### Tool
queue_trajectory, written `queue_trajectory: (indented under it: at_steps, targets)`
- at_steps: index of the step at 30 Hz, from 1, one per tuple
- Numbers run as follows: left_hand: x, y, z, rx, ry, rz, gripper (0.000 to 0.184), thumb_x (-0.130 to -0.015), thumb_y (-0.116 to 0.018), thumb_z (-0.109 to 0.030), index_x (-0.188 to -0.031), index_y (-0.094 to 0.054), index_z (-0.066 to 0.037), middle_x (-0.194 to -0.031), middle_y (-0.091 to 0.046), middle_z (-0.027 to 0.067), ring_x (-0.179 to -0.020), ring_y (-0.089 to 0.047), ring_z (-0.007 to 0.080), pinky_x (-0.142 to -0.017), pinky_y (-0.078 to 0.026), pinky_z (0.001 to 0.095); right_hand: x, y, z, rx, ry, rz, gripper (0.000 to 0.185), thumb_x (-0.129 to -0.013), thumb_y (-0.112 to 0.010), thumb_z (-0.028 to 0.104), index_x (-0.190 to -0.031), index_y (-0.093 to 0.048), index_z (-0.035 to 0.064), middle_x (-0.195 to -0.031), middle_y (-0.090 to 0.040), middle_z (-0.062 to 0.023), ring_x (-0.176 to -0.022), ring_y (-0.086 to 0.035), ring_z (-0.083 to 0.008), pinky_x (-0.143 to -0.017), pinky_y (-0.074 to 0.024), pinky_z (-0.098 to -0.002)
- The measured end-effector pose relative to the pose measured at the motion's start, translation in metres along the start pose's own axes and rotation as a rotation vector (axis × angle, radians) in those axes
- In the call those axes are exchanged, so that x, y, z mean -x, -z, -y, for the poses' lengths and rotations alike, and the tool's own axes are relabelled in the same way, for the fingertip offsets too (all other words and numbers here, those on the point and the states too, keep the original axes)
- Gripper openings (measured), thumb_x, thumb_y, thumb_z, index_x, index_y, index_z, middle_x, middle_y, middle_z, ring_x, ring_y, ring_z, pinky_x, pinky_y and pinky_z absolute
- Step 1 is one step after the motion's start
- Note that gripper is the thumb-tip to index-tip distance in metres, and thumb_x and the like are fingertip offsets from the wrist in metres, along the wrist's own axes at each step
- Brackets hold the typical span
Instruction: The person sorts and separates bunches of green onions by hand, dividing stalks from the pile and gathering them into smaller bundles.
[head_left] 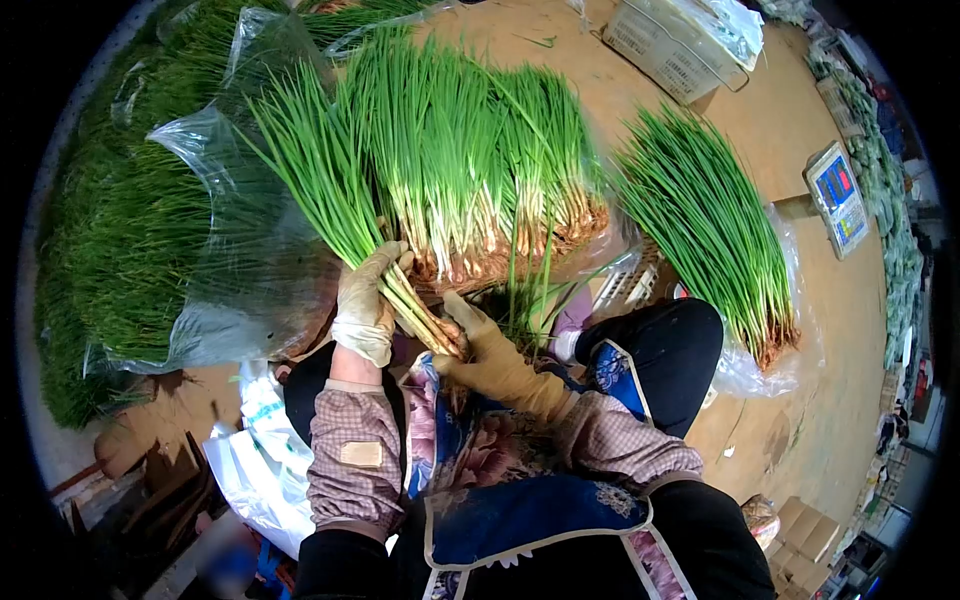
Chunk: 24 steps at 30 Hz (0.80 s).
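My left hand (366,303), in a pale glove, is wrapped round the white stems of a bunch of green onions (325,200). The leaves point up and to the left; the brown root end slants down towards my lap. My right hand (497,360), gloved in tan, closes round the roots, its thumb above and its fingers below. Just beyond lies a broad row of green onions (450,150), roots towards me. Farther right, another bundle of green onions (710,220) rests on clear plastic, apart from both hands.
A large heap of greens (130,230) fills the left, partly under a clear plastic sheet (255,250). A crate (668,45) stands at the back and a scale (838,198) at the right. White plastic bags (262,455) lie by my left knee, with cardboard boxes (803,535) at lower right.
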<state>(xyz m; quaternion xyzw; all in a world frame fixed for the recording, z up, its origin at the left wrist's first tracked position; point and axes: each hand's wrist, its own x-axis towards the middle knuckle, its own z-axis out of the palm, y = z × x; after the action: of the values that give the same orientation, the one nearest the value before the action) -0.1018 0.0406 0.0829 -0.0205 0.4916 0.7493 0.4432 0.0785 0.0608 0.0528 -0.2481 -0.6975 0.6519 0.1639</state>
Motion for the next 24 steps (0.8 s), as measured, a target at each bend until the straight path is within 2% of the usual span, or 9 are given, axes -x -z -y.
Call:
queue_trajectory:
  at_steps: [4, 6, 9, 14, 15, 18, 19, 22, 24]
  targets:
    - [0.003, -0.010, 0.005, -0.013, -0.066, -0.005, 0.031, -0.083, -0.052, 0.003, -0.114, -0.047, 0.004, -0.090, -0.058, 0.0154, -0.079, -0.061, 0.0205, -0.069, -0.054, 0.0267, -0.015, 0.000, 0.028, 0.443, 0.160, -0.056, 0.093, -0.065, -0.073, 0.024, -0.133, -0.017, -0.0080, -0.125, -0.039, -0.0258, -0.115, -0.042, -0.0354, -0.095, -0.0359, -0.0344]
    - [0.003, -0.010, 0.009, -0.030, -0.051, 0.064, 0.028, -0.084, -0.053, -0.002, -0.110, -0.048, 0.005, -0.093, -0.059, 0.0159, -0.081, -0.062, 0.0206, -0.070, -0.055, 0.0273, -0.027, -0.001, 0.035, 0.636, -0.133, 0.074, 0.085, -0.069, -0.068, 0.019, -0.133, -0.018, -0.0058, -0.119, -0.045, -0.0244, -0.107, -0.048, -0.0334, -0.088, -0.0406, -0.0343]
    - [-0.005, 0.004, 0.019, 0.122, 0.057, 0.283, 0.024, -0.085, -0.054, -0.009, -0.105, -0.050, 0.003, -0.101, -0.058, 0.0178, -0.090, -0.060, 0.0234, -0.079, -0.052, 0.0324, -0.050, -0.020, -0.039, 0.325, -0.189, 0.056, 0.075, -0.074, -0.061, 0.019, -0.134, -0.021, -0.0021, -0.109, -0.050, -0.0251, -0.095, -0.054, -0.0343, -0.083, -0.0445, -0.0374]
    - [0.020, -0.033, 0.000, -0.191, 0.007, 0.412, 0.070, -0.081, -0.058, -0.039, -0.136, -0.025, -0.009, -0.122, -0.048, 0.0093, -0.114, -0.045, 0.0195, -0.100, -0.030, 0.0389, -0.043, 0.054, 0.032, 0.314, -0.077, -0.223, 0.057, -0.081, -0.053, 0.018, -0.134, -0.030, 0.0097, -0.110, -0.053, -0.0209, -0.096, -0.056, -0.0300, -0.083, -0.0458, -0.0344]
    - [0.016, -0.025, 0.004, -0.232, -0.027, 0.423, 0.072, -0.082, -0.055, -0.043, -0.138, -0.022, -0.011, -0.125, -0.047, 0.0119, -0.116, -0.043, 0.0208, -0.101, -0.027, 0.0399, -0.049, 0.075, 0.028, 0.121, -0.180, -0.242, 0.057, -0.082, -0.053, 0.019, -0.133, -0.031, 0.0105, -0.105, -0.055, -0.0200, -0.088, -0.057, -0.0277, -0.077, -0.0473, -0.0339]
    - [0.009, -0.013, 0.008, -0.304, -0.047, 0.476, 0.065, -0.085, -0.050, -0.045, -0.136, -0.027, -0.013, -0.128, -0.044, 0.0116, -0.116, -0.043, 0.0224, -0.101, -0.026, 0.0395, -0.036, 0.155, 0.052, 0.355, -0.159, -0.386, 0.056, -0.081, -0.057, 0.022, -0.130, -0.035, 0.0076, -0.084, -0.060, -0.0153, -0.069, -0.057, -0.0228, -0.060, -0.0485, -0.0332]
    - [0.008, -0.011, 0.009, -0.307, -0.044, 0.494, 0.065, -0.085, -0.050, -0.045, -0.136, -0.027, -0.013, -0.128, -0.044, 0.0116, -0.116, -0.043, 0.0224, -0.101, -0.026, 0.0395, -0.025, 0.184, 0.054, 0.518, 0.030, -0.484, 0.057, -0.079, -0.059, 0.022, -0.129, -0.037, 0.0065, -0.086, -0.059, -0.0147, -0.069, -0.057, -0.0234, -0.061, -0.0486, -0.0336]
    - [0.007, -0.003, 0.016, -0.317, -0.027, 0.441, 0.063, -0.085, -0.050, -0.047, -0.135, -0.031, -0.013, -0.127, -0.045, 0.0108, -0.114, -0.045, 0.0214, -0.100, -0.027, 0.0379, 0.024, 0.262, 0.067, 0.730, -0.083, -0.598, 0.056, -0.078, -0.059, 0.019, -0.128, -0.038, 0.0071, -0.094, -0.058, -0.0176, -0.081, -0.058, -0.0286, -0.073, -0.0478, -0.0338]
    - [0.003, 0.003, 0.019, -0.325, 0.004, 0.443, 0.062, -0.084, -0.051, -0.047, -0.133, -0.033, -0.013, -0.125, -0.047, 0.0101, -0.111, -0.047, 0.0198, -0.098, -0.030, 0.0356, 0.067, 0.310, 0.060, 0.929, -0.069, -0.748, 0.047, -0.074, -0.053, 0.010, -0.120, -0.046, 0.0085, -0.086, -0.059, -0.0192, -0.076, -0.058, -0.0338, -0.067, -0.0473, -0.0400]
